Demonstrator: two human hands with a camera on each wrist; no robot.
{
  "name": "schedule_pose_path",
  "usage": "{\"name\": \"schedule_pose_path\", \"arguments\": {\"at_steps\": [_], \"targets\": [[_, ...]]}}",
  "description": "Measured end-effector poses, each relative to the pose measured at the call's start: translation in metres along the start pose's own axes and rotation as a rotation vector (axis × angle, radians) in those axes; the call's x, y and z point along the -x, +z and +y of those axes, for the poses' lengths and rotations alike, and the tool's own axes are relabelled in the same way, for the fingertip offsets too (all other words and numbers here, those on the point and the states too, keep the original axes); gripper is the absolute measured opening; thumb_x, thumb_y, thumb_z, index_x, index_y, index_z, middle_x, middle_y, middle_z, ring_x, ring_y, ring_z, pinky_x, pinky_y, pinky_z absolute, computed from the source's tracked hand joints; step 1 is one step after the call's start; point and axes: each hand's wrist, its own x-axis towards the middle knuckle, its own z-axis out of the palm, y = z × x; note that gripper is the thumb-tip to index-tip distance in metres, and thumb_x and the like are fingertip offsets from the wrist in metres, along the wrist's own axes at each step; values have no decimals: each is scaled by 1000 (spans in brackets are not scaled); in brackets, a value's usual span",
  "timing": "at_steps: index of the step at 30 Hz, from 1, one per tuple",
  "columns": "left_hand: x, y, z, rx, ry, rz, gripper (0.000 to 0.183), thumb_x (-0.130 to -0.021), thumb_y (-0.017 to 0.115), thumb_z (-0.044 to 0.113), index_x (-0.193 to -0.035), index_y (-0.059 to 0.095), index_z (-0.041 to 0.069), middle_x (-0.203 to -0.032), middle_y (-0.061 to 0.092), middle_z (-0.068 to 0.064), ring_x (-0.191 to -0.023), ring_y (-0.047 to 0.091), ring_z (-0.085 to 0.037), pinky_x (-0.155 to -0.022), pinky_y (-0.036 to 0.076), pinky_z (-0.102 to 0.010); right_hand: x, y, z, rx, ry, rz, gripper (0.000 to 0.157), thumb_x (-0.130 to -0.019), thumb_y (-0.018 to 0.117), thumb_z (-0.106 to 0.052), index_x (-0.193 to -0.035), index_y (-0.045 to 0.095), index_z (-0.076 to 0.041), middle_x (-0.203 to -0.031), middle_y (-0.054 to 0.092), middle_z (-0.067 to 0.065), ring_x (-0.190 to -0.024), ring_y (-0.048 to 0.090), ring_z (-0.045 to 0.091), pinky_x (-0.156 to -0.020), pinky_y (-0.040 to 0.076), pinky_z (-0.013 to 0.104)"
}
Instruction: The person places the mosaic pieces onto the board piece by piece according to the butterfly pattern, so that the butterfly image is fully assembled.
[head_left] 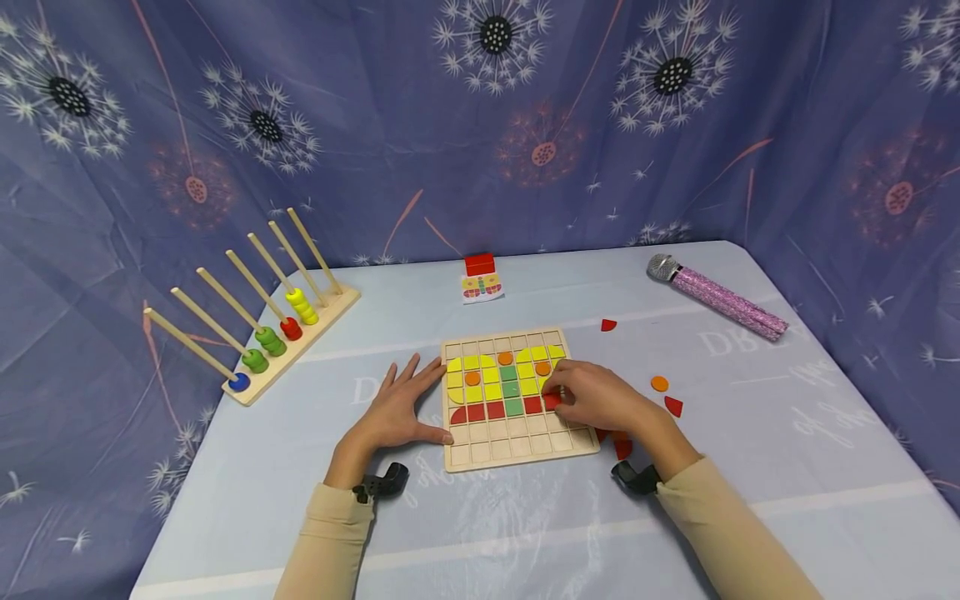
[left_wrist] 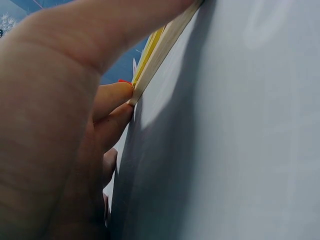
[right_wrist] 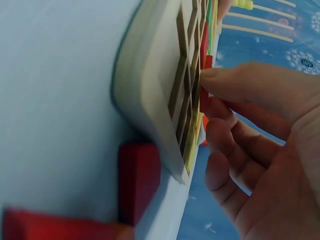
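A wooden grid board (head_left: 487,454) lies on the table, with yellow, orange, green and red tiles set in its upper and middle cells. My left hand (head_left: 397,410) rests at the board's left side, fingers spread and thumb by the lower left edge. In the left wrist view, fingertips touch the board's edge (left_wrist: 159,52). Over the right end of the red row, my right hand (head_left: 603,400) pinches a red tile (head_left: 552,401) between thumb and fingers. The right wrist view shows this red tile (right_wrist: 204,97) at the board's surface; its full shape is hidden.
Loose red pieces (head_left: 623,450) lie beside the board's lower right corner. An orange disc (head_left: 659,383) and red quarter pieces (head_left: 674,406) are farther right. Behind stand a pattern card (head_left: 482,287) and red block (head_left: 480,265). A peg bead rack (head_left: 322,325) stands left; a pink microphone (head_left: 723,302) lies right.
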Motion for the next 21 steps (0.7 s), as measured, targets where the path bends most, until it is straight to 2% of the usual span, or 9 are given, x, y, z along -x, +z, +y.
{"name": "schedule_pose_path", "arguments": {"at_steps": [12,21], "targets": [[-1,2,-2,-4,-7,-6,118,-56,71,79,-152,31,23,-157,23,7,-146,4,-25,-114,-4,-49,-2,2,0,37,4,2,21,-80,77,-22,-101,75,-19,-93,56,-8,-82,49,12,-75,45,29],[-2,3,-2,-7,-10,-6,118,-56,71,79,-152,31,23,-157,23,8,-146,4,-24,-114,-4,-49,17,-14,17,-35,66,59,24,-83,75,-22,-105,73,-17,-91,57,-7,-77,51,13,-69,45,30]]}}
